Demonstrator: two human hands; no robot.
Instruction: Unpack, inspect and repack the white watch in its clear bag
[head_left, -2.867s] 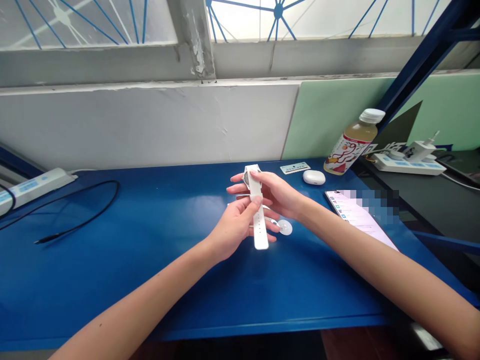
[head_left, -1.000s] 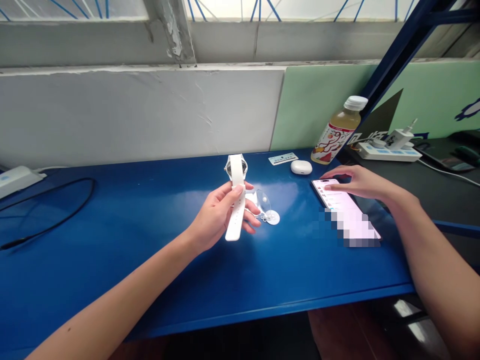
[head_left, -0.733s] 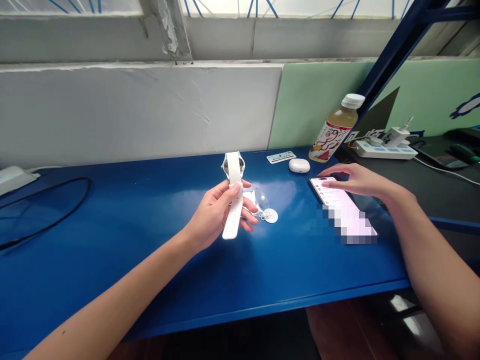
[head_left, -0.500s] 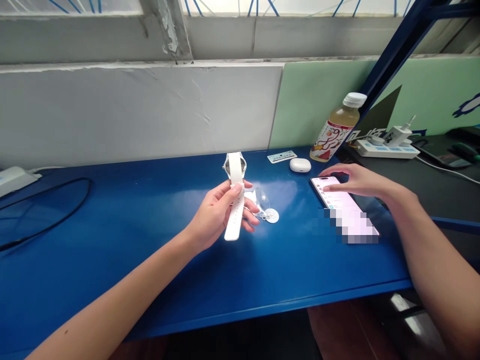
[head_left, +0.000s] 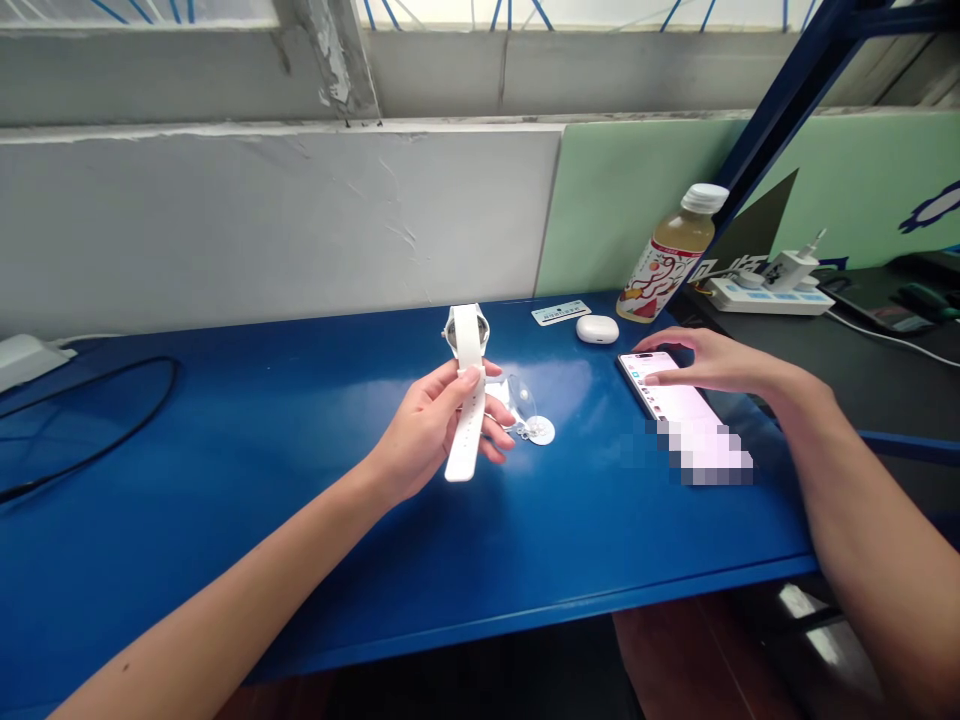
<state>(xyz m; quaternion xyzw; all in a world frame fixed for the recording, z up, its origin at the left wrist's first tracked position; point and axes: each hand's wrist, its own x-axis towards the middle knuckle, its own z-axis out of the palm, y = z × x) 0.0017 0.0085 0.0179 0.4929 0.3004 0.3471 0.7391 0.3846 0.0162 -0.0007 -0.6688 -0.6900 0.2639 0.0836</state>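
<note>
Pinched between the thumb and fingers of my left hand [head_left: 431, 425] is a white wristwatch [head_left: 470, 345]. Its strap hangs down across the hand, and the case shows behind the upper strap. At the right, a smartphone [head_left: 664, 395] with a lit screen lies on the blue desk [head_left: 315, 560]. My right hand [head_left: 705, 358] reaches over its top end, thumb low on the screen and fingers apart at the far edge. Beyond my left fingers lies a clear plastic item with a round white tag [head_left: 540, 431]; my hand partly hides it.
A white earbud case [head_left: 597, 329] and a small printed card [head_left: 561, 313] lie near the wall. A drink bottle [head_left: 670, 255] leans by the blue post. Farther right is a power strip [head_left: 771, 297] with a plug. A black cable [head_left: 161, 405] curves across the desk's left side.
The list on the phone's screen looks different. The whole view has shifted slightly; both hands and the wristwatch otherwise keep their places.
</note>
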